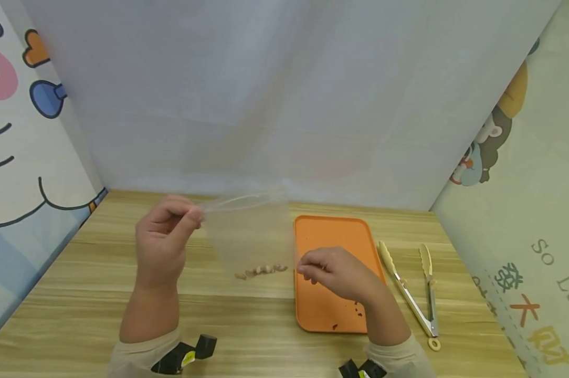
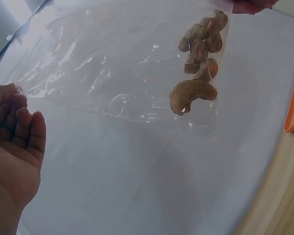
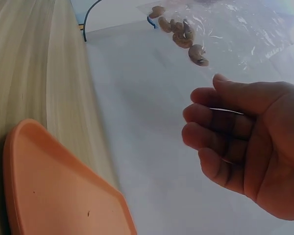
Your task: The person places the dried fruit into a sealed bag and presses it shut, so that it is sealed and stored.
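Observation:
In the head view, a clear plastic bag [image 1: 251, 236] is held up above the table, with several brown, curved cashew nuts [image 2: 193, 93] lying along its bottom. The left hand [image 1: 164, 241] pinches its upper left corner between thumb and fingertips. At the lower right edge of the bag, the right hand [image 1: 336, 273] pinches the film with thumb and index finger. The other right fingers are curled in, as the right wrist view shows. Below this hand lies an orange tray [image 1: 329, 236] with a few dark crumbs on it.
Metal tongs [image 1: 414, 299] with cream-coloured tips lie spread on the wooden table [image 1: 246, 336], right of the tray. A pale cloth [image 1: 265, 105] hangs behind the table. Printed panels [image 1: 525, 210] stand on both sides.

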A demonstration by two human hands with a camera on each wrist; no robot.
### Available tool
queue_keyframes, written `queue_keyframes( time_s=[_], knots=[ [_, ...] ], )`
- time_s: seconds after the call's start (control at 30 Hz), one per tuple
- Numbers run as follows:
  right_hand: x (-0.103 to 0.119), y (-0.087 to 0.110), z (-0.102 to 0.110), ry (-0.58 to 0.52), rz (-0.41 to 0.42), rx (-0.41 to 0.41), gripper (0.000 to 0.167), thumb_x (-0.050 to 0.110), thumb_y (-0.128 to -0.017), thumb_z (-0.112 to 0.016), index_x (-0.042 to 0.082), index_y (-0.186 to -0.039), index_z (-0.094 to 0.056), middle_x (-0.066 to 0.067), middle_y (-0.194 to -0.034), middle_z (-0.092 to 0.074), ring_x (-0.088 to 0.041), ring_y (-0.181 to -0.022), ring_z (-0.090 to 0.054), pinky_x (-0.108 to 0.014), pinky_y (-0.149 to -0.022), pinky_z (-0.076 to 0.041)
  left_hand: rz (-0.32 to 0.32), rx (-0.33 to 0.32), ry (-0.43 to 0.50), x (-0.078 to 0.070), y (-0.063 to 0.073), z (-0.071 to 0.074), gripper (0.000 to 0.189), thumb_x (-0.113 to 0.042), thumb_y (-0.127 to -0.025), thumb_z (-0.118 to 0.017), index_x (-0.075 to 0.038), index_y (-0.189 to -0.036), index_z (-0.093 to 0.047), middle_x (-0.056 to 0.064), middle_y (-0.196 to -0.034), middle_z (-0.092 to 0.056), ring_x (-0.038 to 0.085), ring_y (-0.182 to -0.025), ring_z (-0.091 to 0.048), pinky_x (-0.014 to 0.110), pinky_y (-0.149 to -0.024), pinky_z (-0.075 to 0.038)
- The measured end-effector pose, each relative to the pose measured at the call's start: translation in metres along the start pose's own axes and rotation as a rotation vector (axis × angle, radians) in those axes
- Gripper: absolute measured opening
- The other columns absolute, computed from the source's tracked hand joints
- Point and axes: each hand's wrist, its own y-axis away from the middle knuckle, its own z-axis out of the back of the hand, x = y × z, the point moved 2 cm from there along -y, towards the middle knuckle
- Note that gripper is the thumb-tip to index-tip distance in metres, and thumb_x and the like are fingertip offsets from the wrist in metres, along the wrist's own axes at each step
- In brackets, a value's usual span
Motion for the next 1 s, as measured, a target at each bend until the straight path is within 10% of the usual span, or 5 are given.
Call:
queue_keyframes(
  time_s=[0.27, 0.67, 1.0],
  knots=[
    [-0.005, 0.013, 0.015, 0.093, -0.128, -0.002, 0.038, 0.046, -0.097, -0.057, 0.023, -0.128, -0.062, 0.017, -0.102, -0.065, -0.004, -0.095, -0.060, -0.032, -0.080, -0.050, 0.029, 0.145, -0.039, 0.004, 0.003, -0.001, 0.005, 0.013, -0.090, -0.059, 0.013, -0.090, -0.064, 0.008, -0.088, -0.064, 0.016, -0.075, -0.054, 0.024, -0.068, -0.045],
    [0.025, 0.025, 0.035, -0.123, 0.481, -0.507, 0.032, 0.000, -0.089, -0.068, 0.003, -0.120, -0.063, -0.008, -0.106, -0.068, -0.017, -0.095, -0.064, -0.028, -0.080, -0.053, 0.079, 0.333, -0.131, 0.012, 0.011, -0.017, 0.007, 0.005, -0.094, -0.059, 0.005, -0.093, -0.066, 0.004, -0.091, -0.063, 0.015, -0.076, -0.050, 0.027, -0.067, -0.043],
    [0.033, 0.023, 0.030, -0.089, 0.572, -0.627, 0.011, 0.004, -0.093, -0.066, 0.003, -0.104, -0.068, -0.007, -0.091, -0.069, -0.013, -0.081, -0.062, -0.022, -0.075, -0.051, 0.092, 0.389, -0.212, 0.021, 0.016, -0.031, 0.007, 0.005, -0.093, -0.061, 0.002, -0.089, -0.065, 0.007, -0.086, -0.063, 0.015, -0.078, -0.055, 0.028, -0.071, -0.047]
  ],
)
